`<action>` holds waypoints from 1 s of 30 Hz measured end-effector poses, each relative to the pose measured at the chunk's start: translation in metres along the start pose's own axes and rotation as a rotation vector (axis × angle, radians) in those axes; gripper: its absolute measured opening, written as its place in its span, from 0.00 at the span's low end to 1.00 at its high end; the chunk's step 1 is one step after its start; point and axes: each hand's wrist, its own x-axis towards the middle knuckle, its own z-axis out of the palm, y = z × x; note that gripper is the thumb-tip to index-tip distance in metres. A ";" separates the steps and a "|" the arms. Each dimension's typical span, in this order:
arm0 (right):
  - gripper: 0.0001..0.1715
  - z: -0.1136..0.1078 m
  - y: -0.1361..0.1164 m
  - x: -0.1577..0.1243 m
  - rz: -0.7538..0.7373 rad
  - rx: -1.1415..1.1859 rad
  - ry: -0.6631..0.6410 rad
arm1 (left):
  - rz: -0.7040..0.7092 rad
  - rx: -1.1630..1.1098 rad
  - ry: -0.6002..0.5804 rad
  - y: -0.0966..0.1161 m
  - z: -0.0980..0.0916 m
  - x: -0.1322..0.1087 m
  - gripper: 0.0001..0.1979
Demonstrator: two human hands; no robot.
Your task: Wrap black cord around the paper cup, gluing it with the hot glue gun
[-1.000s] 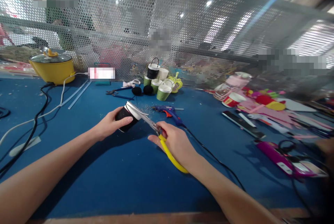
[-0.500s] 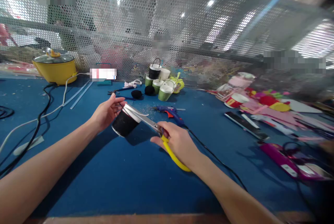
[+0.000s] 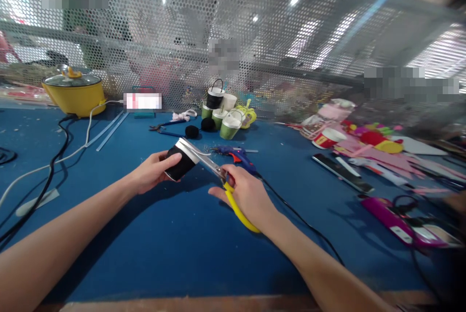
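A small cup (image 3: 183,160), black below with a white band at its rim, is tilted in my left hand (image 3: 155,170), whose thumb presses its side. My right hand (image 3: 247,194) grips a pair of scissors (image 3: 238,210) with yellow handles. Their metal blades lie at the cup's white rim, where a thin white strip (image 3: 200,152) curls away from the edge. Beyond them, a blue glue gun (image 3: 236,155) lies on the blue table (image 3: 174,244).
Several small green, white and black cups (image 3: 230,126) stand at the back, near pliers (image 3: 167,128) and black pompoms (image 3: 191,131). A yellow pot (image 3: 74,96) sits back left. Pink scraps (image 3: 358,149), a dark phone-like slab (image 3: 342,173) and a purple power strip (image 3: 400,222) lie at the right.
My left hand has shifted its grip, its thumb now on the cup's side. The cup has moved slightly up and right, while the scissors have stayed at its rim.
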 end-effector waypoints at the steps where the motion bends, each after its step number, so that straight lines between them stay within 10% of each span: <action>1: 0.28 0.000 0.000 0.000 0.005 0.012 -0.015 | 0.011 0.015 0.007 -0.001 0.001 0.000 0.22; 30: 0.29 -0.004 -0.005 -0.002 0.042 0.038 -0.095 | 0.002 0.240 -0.005 -0.002 0.001 -0.001 0.24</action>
